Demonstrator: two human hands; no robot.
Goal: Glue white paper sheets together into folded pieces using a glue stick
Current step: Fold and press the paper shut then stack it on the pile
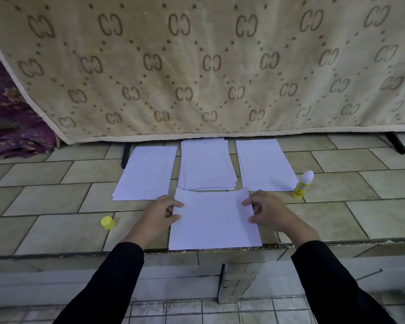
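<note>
A single white sheet [214,223] lies on the tiled bench [45,202], its near edge flush with the bench's near lip. The left hand [159,213] is at the sheet's left edge and the right hand [270,212] at its right edge. On each hand the forefinger and thumb reach onto the paper while the other fingers [257,208] stay curled beside it. They seem to pinch the edges rather than merely press them flat, though the view is too coarse to be sure.

Beyond the sheet, three piles of white paper sit in a row along the far side of the bench: the left pile [145,174], the middle pile [206,164] (its sheets slightly fanned at the near end) and the right pile [264,164]. The sheet's far edge just touches or overlaps the middle pile's near edge.

The glue stick [302,185] stands upright and uncapped just right of the right pile, its white tip exposed. Its yellow cap [107,222] rests well apart, on the bench left of the left hand.

Black sleeves [108,281] cover both forearms. A beige patterned mattress [197,66] stands on edge behind the bench, with purple flowered cloth [7,113] at the far left.
</note>
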